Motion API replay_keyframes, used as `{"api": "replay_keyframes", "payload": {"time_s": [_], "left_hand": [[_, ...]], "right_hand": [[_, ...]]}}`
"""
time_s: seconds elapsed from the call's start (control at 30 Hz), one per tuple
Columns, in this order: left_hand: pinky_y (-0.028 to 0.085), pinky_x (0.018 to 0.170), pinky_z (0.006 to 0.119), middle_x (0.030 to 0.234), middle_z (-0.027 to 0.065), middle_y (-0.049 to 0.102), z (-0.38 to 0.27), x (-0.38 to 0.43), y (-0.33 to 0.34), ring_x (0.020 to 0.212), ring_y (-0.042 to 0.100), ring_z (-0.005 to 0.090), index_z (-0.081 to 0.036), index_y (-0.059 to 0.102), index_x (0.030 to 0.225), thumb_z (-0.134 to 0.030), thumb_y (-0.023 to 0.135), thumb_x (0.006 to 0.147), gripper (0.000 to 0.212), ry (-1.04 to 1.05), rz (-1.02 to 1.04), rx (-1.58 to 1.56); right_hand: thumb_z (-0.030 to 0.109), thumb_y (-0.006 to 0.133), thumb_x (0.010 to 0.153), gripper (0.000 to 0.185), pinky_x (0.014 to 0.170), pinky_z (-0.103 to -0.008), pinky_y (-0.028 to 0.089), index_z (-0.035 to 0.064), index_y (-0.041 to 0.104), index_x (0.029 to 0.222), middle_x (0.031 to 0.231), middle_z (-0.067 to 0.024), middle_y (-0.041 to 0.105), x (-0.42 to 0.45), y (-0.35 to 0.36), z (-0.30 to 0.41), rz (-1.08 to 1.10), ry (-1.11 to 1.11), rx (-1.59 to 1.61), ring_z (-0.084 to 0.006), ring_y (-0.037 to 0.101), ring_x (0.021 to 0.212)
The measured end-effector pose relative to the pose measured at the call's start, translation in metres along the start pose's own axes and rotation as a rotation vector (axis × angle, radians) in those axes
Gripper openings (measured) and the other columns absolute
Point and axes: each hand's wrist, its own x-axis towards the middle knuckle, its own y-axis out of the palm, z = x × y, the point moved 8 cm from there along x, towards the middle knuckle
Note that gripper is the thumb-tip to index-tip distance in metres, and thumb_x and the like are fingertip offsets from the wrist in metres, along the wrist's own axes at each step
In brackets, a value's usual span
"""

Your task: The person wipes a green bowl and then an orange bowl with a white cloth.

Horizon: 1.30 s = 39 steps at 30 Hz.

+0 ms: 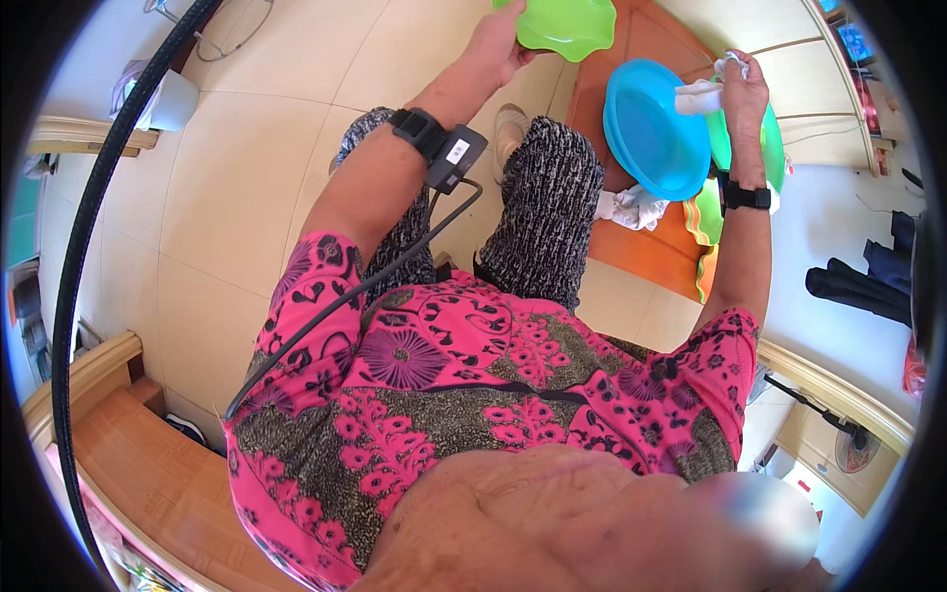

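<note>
Near the top edge, my left hand (501, 46) grips the rim of a green plastic dish (566, 26) with a wavy edge, partly cut off by the picture. My right hand (743, 85) is closed on a white cloth (699, 98), whose loose part hangs over the right rim of a blue plastic basin (655, 137). The inside of the basin shows plain blue. A larger green plastic item (774, 152) lies under and behind my right wrist, partly hidden. A crumpled white cloth (638, 207) lies below the basin.
The basin rests on an orange-brown wooden surface (636, 255). Wavy-edged green and orange pieces (706, 214) are at its right side. A white bin (174, 100) stands on the tiled floor (237, 170) at upper left. A thick black cable (70, 296) crosses the left side.
</note>
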Motion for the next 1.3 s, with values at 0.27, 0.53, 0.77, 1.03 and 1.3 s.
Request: {"api": "replay_keyframes", "payload": {"time_s": [0.27, 0.53, 0.77, 1.03, 1.3], "left_hand": [[0.059, 0.089, 0.043, 0.127, 0.0084, 0.069, -0.01, 0.001, 0.012, 0.111, 0.068, 0.0245, -0.011, 0.056, 0.138, -0.037, 0.045, 0.109, 0.041, 0.082, 0.142, -0.091], [0.06, 0.089, 0.044, 0.126, 0.0092, 0.069, -0.012, 0.0, 0.003, 0.11, 0.069, 0.0258, -0.01, 0.056, 0.137, -0.036, 0.045, 0.108, 0.041, 0.106, 0.089, -0.067], [0.06, 0.09, 0.043, 0.127, 0.0107, 0.068, -0.001, 0.012, -0.014, 0.111, 0.069, 0.0259, -0.008, 0.055, 0.139, -0.036, 0.045, 0.109, 0.042, 0.09, 0.091, -0.114], [0.058, 0.094, 0.042, 0.127, 0.0121, 0.068, -0.033, 0.008, -0.01, 0.111, 0.068, 0.0252, -0.006, 0.053, 0.141, -0.038, 0.045, 0.109, 0.045, 0.194, 0.098, -0.165], [0.056, 0.098, 0.042, 0.127, 0.0148, 0.067, -0.068, 0.001, -0.028, 0.111, 0.068, 0.0281, -0.001, 0.052, 0.141, -0.037, 0.043, 0.109, 0.048, 0.347, 0.252, -0.15]], "right_hand": [[0.036, 0.051, 0.101, 0.037, 0.087, -0.0518, 0.054, 0.0062, 0.069, 0.114, 0.105, -0.0258, 0.071, -0.009, -0.005, -0.088, 0.294, -0.117, -0.75, -0.0483, 0.067, 0.097], [0.036, 0.047, 0.104, 0.038, 0.089, -0.0522, 0.053, 0.0052, 0.067, 0.113, 0.108, -0.0271, 0.07, -0.014, -0.015, -0.053, 0.193, -0.048, -0.802, -0.0492, 0.065, 0.1], [0.035, 0.047, 0.103, 0.037, 0.088, -0.0515, 0.05, 0.0015, 0.062, 0.106, 0.103, -0.0254, 0.069, -0.022, 0.017, -0.093, 0.491, -0.129, -0.799, -0.0477, 0.064, 0.096], [0.038, 0.058, 0.102, 0.041, 0.084, -0.0324, 0.053, 0.0015, 0.071, 0.114, 0.095, -0.0113, 0.072, -0.025, 0.118, 0.099, 0.249, -0.133, -0.021, -0.0208, 0.068, 0.093], [0.024, 0.061, 0.101, 0.062, 0.092, -0.0369, 0.053, -0.0058, 0.041, 0.152, 0.131, -0.019, 0.063, -0.095, 0.223, 0.193, 0.392, -0.089, 0.321, -0.0258, 0.064, 0.113]]}}
